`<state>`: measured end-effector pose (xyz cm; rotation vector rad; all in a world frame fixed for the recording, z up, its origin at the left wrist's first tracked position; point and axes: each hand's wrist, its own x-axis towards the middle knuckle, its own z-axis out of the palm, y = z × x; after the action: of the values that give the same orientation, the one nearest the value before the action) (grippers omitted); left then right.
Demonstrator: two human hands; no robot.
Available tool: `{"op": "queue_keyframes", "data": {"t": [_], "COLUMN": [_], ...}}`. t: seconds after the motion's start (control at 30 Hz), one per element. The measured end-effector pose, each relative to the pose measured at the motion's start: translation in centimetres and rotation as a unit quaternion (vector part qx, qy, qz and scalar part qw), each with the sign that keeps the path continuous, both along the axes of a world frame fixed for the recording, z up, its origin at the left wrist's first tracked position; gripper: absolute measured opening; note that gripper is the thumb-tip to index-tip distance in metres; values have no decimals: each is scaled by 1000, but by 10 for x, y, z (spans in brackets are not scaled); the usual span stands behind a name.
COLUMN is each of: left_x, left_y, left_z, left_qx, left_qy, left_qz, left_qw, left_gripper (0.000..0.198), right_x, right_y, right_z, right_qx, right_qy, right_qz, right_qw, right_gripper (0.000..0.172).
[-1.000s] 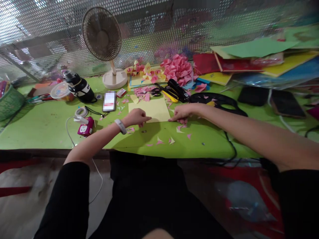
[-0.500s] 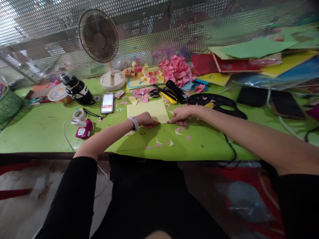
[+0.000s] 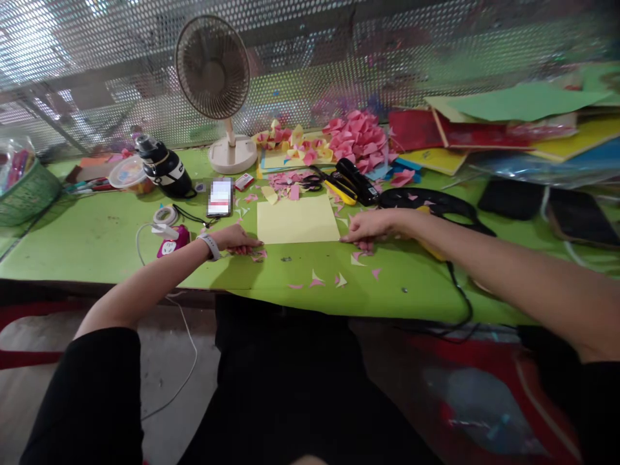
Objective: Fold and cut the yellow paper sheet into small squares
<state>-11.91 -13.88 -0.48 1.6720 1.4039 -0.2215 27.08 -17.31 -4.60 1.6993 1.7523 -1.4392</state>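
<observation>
- The yellow sheet lies flat on the green bench in front of the person, with only its near corners tended. If one corner is pushed while the other is free, I judge the sheet could skid or buckle.
- Pink scraps lie at 6 o'clock of the sheet and under both hands. A sliding finger might drag some beneath the paper.
- The fan stands at 11 o'clock. If it is running, which I cannot tell, its draught may lift the thin sheet.
- The left hand is at 8 o'clock of the sheet, palm down, fingers stretched out flat towards the corner. It grips nothing, and the tips are just beside the paper's edge.
- The right hand is at 4 o'clock, fingers loosely curled with tips at the corner. Whether they pinch the edge or merely press it does not show.
</observation>
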Motion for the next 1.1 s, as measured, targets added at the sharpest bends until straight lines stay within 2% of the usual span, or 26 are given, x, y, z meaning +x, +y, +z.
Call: {"op": "queue_keyframes", "data": {"t": [0.2, 0.33, 0.43, 0.53, 0.63, 0.67, 0.73, 0.8, 0.87, 0.97, 1.1], "left_x": [-6, -24, -40, -47, -31, -21, 3, 26, 42, 52, 50], "left_y": [1, 4, 4, -3, -13, -17, -21, -22, -20, -14, -11], "left_z": [-4, -4, -2, 0, -2, -4, -13, -27, -42, -59, -64], "left_qx": [10, 21, 27, 60, 224, 299, 387, 409, 400, 394, 398], "left_qy": [-10, -1, 11, 18, 9, 5, -33, -46, -31, 0, 9], "left_qz": [4, 19, 37, 56, 59, 39, -59, -208, -304, -354, -372], "left_qw": [1000, 1000, 999, 996, 973, 953, 920, 887, 864, 848, 839], "left_gripper": [58, 58, 56, 54, 51, 51, 53, 71, 85, 89, 88], "right_x": [-8, -23, -23, -16, -19, -24, -37, -49, -57, -59, -55], "right_y": [4, 14, 20, 29, 43, 48, 57, 64, 69, 71, 63], "right_z": [5, 6, 11, 19, 22, 20, 14, 7, 2, -1, -2], "right_qx": [14, 26, 34, 156, 324, 371, 438, 455, 453, 457, 473], "right_qy": [-9, 12, 22, -38, -146, -187, -256, -281, -281, -282, -261], "right_qz": [-3, -12, -2, -23, -78, -84, -77, -65, -67, -71, -66], "right_qw": [1000, 1000, 999, 987, 932, 906, 858, 843, 843, 841, 839], "right_gripper": [63, 62, 55, 43, 41, 43, 45, 48, 50, 54, 58]}}
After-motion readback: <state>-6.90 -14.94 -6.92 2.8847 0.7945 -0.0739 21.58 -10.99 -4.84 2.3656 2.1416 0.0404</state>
